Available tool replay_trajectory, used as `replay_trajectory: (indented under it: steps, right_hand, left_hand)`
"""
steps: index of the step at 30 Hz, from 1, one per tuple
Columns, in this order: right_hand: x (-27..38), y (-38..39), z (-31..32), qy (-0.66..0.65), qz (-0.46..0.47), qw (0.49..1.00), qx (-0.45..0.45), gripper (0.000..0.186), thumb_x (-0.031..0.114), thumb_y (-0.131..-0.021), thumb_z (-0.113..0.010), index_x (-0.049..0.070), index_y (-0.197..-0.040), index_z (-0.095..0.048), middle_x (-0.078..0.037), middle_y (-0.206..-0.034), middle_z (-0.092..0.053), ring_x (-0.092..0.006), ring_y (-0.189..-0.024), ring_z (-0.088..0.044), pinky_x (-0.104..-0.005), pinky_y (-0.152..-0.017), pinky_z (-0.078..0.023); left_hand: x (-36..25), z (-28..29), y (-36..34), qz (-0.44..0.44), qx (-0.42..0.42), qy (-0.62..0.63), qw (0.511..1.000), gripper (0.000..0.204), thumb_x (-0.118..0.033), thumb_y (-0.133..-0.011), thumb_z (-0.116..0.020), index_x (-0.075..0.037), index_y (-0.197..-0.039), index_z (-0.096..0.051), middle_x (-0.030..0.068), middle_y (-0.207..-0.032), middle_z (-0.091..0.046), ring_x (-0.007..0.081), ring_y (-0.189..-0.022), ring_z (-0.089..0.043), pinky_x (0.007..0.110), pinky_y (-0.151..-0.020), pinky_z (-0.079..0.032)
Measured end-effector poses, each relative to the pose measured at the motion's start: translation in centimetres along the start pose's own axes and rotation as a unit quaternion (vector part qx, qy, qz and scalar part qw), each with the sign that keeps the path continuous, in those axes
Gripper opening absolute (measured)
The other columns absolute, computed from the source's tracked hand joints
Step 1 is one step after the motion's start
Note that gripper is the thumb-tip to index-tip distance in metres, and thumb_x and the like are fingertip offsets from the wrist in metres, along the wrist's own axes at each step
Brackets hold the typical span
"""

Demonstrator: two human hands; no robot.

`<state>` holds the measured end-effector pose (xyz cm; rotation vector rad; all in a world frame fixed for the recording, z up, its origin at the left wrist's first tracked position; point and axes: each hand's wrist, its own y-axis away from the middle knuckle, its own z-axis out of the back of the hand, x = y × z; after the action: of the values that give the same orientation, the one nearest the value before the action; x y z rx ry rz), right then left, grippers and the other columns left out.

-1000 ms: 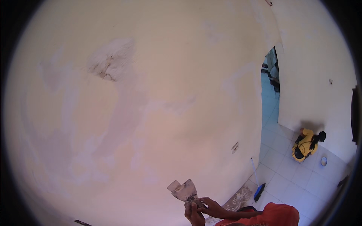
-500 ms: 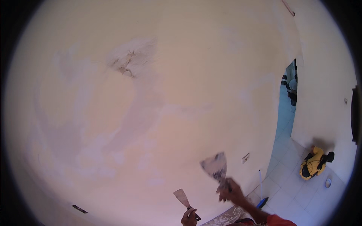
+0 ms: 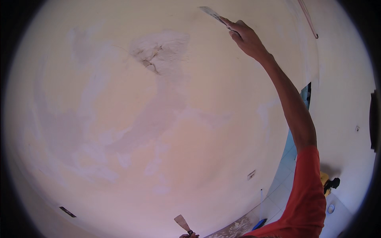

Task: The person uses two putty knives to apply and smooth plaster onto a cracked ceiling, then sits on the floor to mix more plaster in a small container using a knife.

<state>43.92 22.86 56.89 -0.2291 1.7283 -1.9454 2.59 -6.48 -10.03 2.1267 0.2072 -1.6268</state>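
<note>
My right hand [image 3: 250, 43] is raised high on an outstretched arm and closed round a wide putty knife [image 3: 212, 13]. Its blade lies nearly edge-on near the upper part of a cream wall [image 3: 222, 150]; whether it touches the wall is hard to tell. To the left of and below the blade is a rough whitish patch [image 3: 168, 43] with a crack and a broken spot. At the bottom edge, my left hand [image 3: 189, 235], mostly cut off, grips a smaller putty knife [image 3: 181, 222] with its blade pointing up.
Greyish filler smears [image 3: 154, 119] spread over the wall. A wall socket [image 3: 251, 175] and a dark slot [image 3: 67, 212] sit low down. At right, a blue-headed broom [image 3: 260, 224] stands near a doorway [image 3: 291, 154], and a person in yellow [image 3: 326, 181] is partly hidden behind my sleeve.
My right hand has swung up from low on the wall to high on it, carrying the wide putty knife. The left hand with the smaller knife has sunk towards the lower edge.
</note>
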Motion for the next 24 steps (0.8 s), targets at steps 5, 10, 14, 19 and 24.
replay_trajectory:
  steps: [5, 10, 14, 19, 24]
  right_hand:
    - [-1.5, 1.1, -5.5, 0.103, 0.004, 0.993, 0.052, 0.066, 0.005, -0.088, -0.057, 0.027, -0.148, -0.039, -0.011, -0.095, -0.051, -0.0293, -0.080, -0.059, -0.0402, -0.074, -0.053]
    - [0.0, 6.4, -3.4, 0.064, -0.059, 0.985, 0.148, 0.059, 0.008, -0.090, -0.057, 0.025, -0.146, -0.045, -0.012, -0.083, -0.052, -0.0288, -0.077, -0.054, -0.0388, -0.076, -0.048]
    - [0.9, 0.2, 2.3, 0.036, -0.125, 0.984, 0.125, 0.048, 0.014, -0.093, -0.051, 0.020, -0.141, -0.052, -0.010, -0.074, -0.054, -0.0222, -0.060, -0.055, -0.0364, -0.057, -0.049]
    - [2.4, -7.7, 3.3, 0.032, -0.215, 0.960, 0.179, 0.049, 0.018, -0.091, -0.048, 0.013, -0.140, -0.052, -0.008, -0.062, -0.053, -0.0163, -0.044, -0.052, -0.0333, -0.039, -0.045]
    - [4.8, -3.8, 2.0, 0.196, 0.023, 0.932, 0.303, 0.051, 0.012, -0.088, -0.049, 0.008, -0.139, -0.053, -0.012, -0.066, -0.059, -0.0160, -0.046, -0.053, -0.0344, -0.045, -0.049]
  left_hand:
    - [-1.5, -0.1, 0.1, -0.008, 0.039, 0.044, 0.998, 0.034, -0.008, -0.088, -0.068, 0.000, -0.108, -0.042, 0.0181, -0.082, -0.065, 0.0185, -0.058, -0.061, 0.029, -0.045, -0.047]
    - [0.8, 1.0, -1.0, 0.013, -0.011, 0.062, 0.998, 0.032, -0.007, -0.088, -0.067, 0.002, -0.107, -0.043, 0.0159, -0.080, -0.065, 0.0184, -0.059, -0.061, 0.028, -0.044, -0.046]
    - [0.2, 1.9, -3.2, 0.030, 0.060, 0.028, 0.997, 0.033, -0.008, -0.088, -0.066, 0.001, -0.110, -0.043, 0.0163, -0.080, -0.065, 0.0172, -0.057, -0.060, 0.027, -0.043, -0.045]
    - [0.0, -0.8, -2.0, 0.022, 0.030, 0.025, 0.999, 0.037, -0.007, -0.088, -0.067, 0.000, -0.113, -0.041, 0.0172, -0.080, -0.065, 0.0170, -0.057, -0.060, 0.027, -0.043, -0.045]
    - [4.1, 1.5, -2.4, 0.019, 0.019, 0.030, 0.999, 0.042, -0.008, -0.085, -0.069, 0.001, -0.115, -0.041, 0.0173, -0.083, -0.066, 0.0158, -0.055, -0.058, 0.028, -0.044, -0.046]
